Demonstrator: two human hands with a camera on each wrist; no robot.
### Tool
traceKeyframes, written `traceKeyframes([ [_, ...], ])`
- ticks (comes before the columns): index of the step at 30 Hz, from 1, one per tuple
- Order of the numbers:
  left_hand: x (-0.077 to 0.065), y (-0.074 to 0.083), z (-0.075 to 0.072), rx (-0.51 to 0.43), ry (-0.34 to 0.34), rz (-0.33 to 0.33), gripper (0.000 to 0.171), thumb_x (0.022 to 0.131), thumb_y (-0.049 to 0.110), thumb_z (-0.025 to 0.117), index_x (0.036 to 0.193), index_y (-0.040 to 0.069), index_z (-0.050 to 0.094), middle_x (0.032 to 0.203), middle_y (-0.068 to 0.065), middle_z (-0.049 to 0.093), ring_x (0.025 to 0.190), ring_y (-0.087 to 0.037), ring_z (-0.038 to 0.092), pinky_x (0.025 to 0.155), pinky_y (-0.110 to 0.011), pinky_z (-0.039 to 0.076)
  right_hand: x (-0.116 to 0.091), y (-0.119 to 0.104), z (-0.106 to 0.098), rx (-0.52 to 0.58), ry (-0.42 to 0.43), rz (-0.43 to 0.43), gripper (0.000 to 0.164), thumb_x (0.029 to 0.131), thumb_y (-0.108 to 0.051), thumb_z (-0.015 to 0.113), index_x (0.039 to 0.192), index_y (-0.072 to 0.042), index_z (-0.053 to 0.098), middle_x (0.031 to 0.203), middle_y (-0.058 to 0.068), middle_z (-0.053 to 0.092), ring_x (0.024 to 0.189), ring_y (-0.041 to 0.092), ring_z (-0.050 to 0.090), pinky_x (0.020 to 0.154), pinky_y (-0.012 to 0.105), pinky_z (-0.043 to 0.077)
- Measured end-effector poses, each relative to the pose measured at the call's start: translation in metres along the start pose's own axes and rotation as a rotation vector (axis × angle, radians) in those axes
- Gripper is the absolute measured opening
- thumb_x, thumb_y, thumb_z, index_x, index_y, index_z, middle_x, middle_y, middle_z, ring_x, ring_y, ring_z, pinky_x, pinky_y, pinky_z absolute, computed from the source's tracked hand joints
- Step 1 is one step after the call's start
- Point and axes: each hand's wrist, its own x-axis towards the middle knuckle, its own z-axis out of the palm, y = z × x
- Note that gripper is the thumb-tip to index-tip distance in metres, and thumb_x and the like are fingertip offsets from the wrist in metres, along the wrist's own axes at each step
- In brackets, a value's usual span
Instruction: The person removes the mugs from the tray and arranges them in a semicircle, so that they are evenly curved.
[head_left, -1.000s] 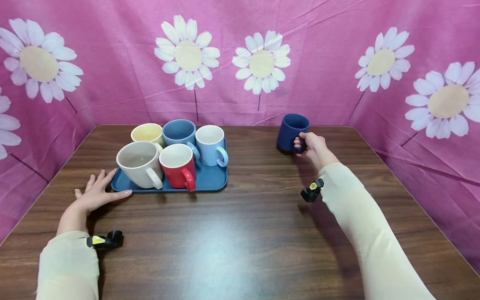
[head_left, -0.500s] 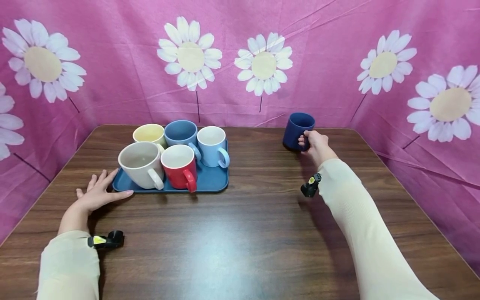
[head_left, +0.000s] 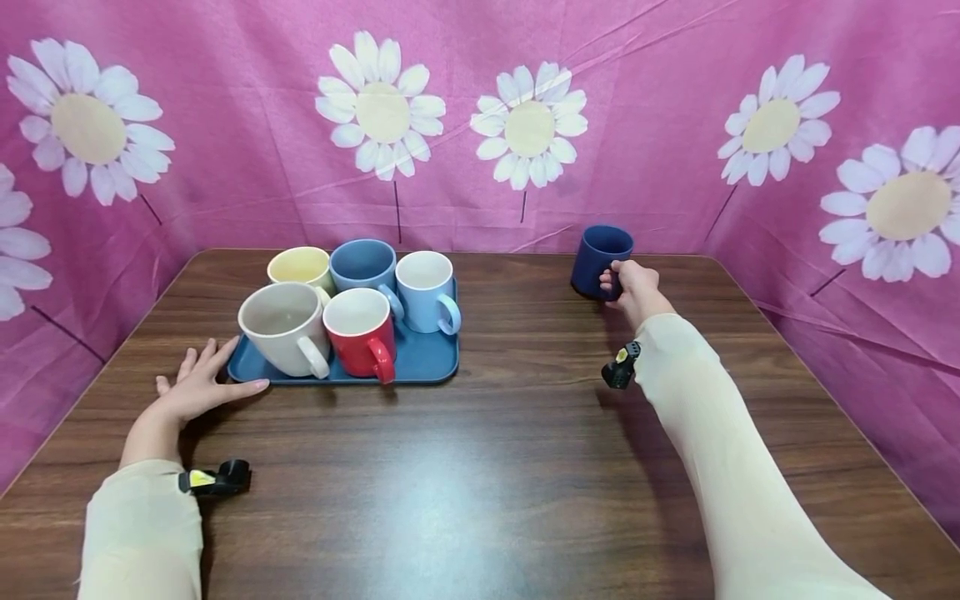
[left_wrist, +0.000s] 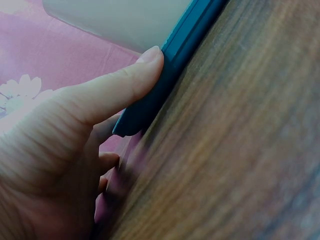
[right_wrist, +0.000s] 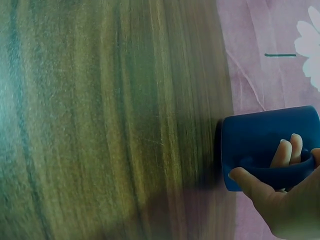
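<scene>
My right hand (head_left: pixel 633 290) grips the handle of a dark blue mug (head_left: pixel 588 265), upright at the table's far right. In the right wrist view, fingers pass through the handle of the mug (right_wrist: pixel 265 132), its base at or just above the wood. My left hand (head_left: pixel 197 387) lies spread at the near left corner of a blue tray (head_left: pixel 420 362). Its thumb touches the edge of the tray (left_wrist: pixel 175 65) in the left wrist view. On the tray stand a grey-white mug (head_left: pixel 281 337), a red mug (head_left: pixel 356 342), a yellow mug (head_left: pixel 288 265), a blue mug (head_left: pixel 360 271) and a light blue mug (head_left: pixel 420 304).
A brown wooden table (head_left: pixel 495 467) lies under everything. Behind it and along both sides hangs a pink cloth (head_left: pixel 247 167) printed with large daisies. Black wrist cameras sit on both sleeves.
The dark blue mug has shifted to the right in my right hand's grip, more slowly in the last half second. My left hand and the tray stay in place; the head view has turned slightly.
</scene>
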Motion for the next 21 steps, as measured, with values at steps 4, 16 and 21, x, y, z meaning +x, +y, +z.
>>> traceKeyframes([
  [4, 0.000, 0.001, -0.001, -0.002, -0.003, -0.002, 0.096, 0.076, 0.050, 0.057, 0.138, 0.009, -0.004, 0.134, -0.031, -0.014, 0.116, -0.045, -0.025, 0.072, -0.070, -0.016, 0.004, 0.001, 0.001, -0.003, 0.009, -0.002, 0.013, 0.089, -0.014, 0.042, 0.085, -0.003, 0.049, 0.045, -0.001, 0.054, 0.040, 0.007, 0.054, 0.091, 0.047, 0.028],
  [16, 0.000, 0.002, -0.001, -0.003, -0.005, -0.007, 0.096, 0.076, 0.050, 0.056, 0.138, 0.009, -0.004, 0.134, -0.031, -0.014, 0.116, -0.045, -0.025, 0.073, -0.071, -0.015, 0.011, 0.006, -0.002, 0.073, 0.013, 0.005, 0.022, 0.088, -0.016, 0.046, 0.071, -0.004, 0.052, 0.046, 0.000, 0.053, 0.041, 0.008, 0.052, 0.091, 0.046, 0.029],
  [21, 0.001, 0.001, -0.001, 0.009, -0.005, -0.008, 0.096, 0.076, 0.050, 0.056, 0.138, 0.009, -0.004, 0.134, -0.031, -0.014, 0.116, -0.045, -0.025, 0.072, -0.071, -0.015, 0.011, 0.007, -0.003, 0.075, -0.008, -0.003, 0.028, 0.088, -0.019, 0.047, 0.065, -0.005, 0.053, 0.048, 0.000, 0.054, 0.043, 0.008, 0.053, 0.089, 0.045, 0.030],
])
